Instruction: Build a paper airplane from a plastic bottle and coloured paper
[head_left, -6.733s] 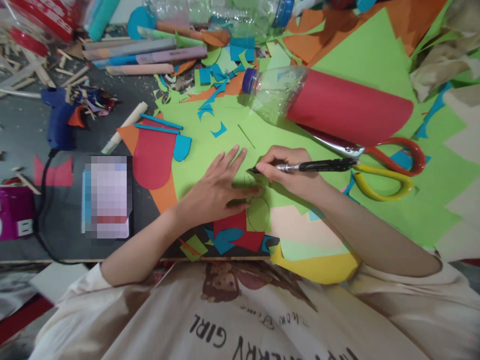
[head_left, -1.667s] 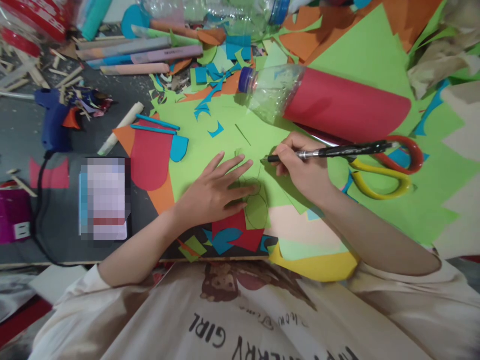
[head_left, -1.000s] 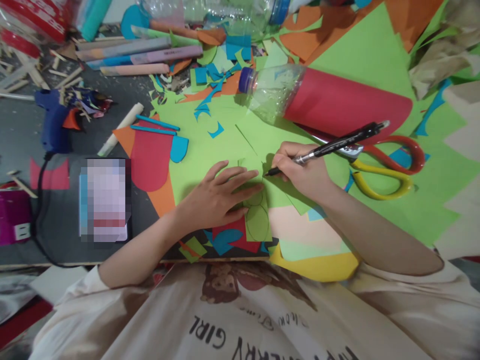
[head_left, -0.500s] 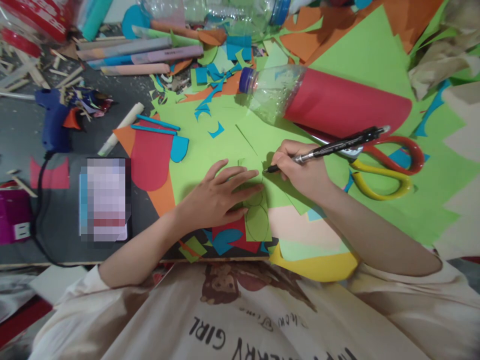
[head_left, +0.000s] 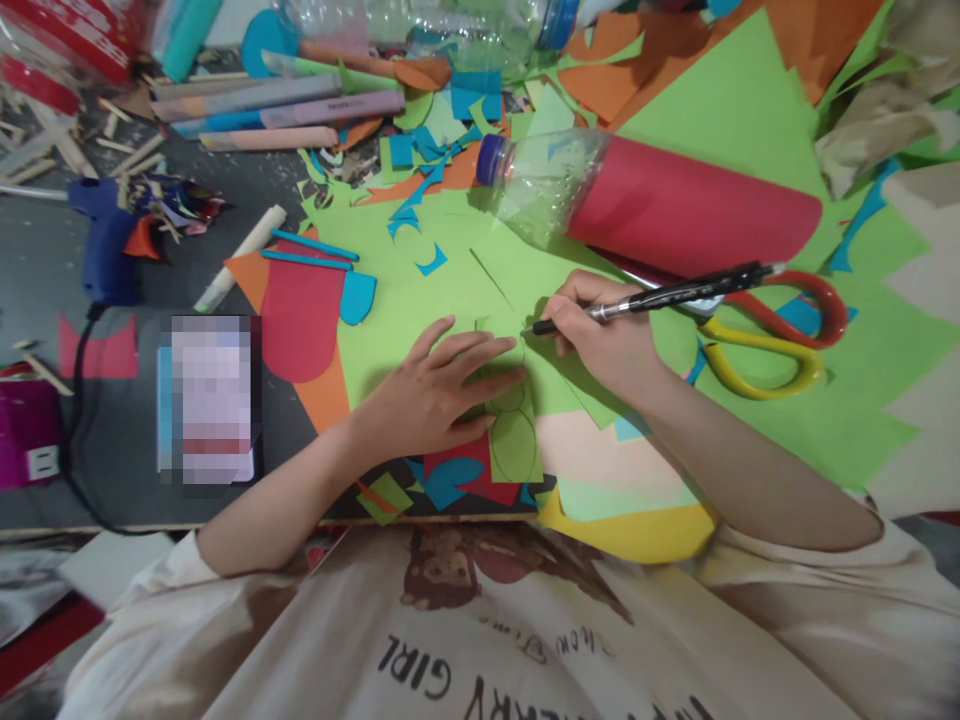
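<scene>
While circle-marked green paper [head_left: 515, 445] lies beneath the spread left hand [head_left: 442, 385], the right hand [head_left: 604, 335] pinches a pen [head_left: 694, 289], tip at that paper.

On the pale shirt [head_left: 480, 625] we read "GIRL" and "Time"; on the purple box [head_left: 30, 425], a "B".

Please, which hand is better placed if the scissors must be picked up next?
Likely the right hand: it is nearer the scissors, though its grip holds a pen, which should be put down first. The left hand holds no tool but is spread over green paper, farther away.
</scene>
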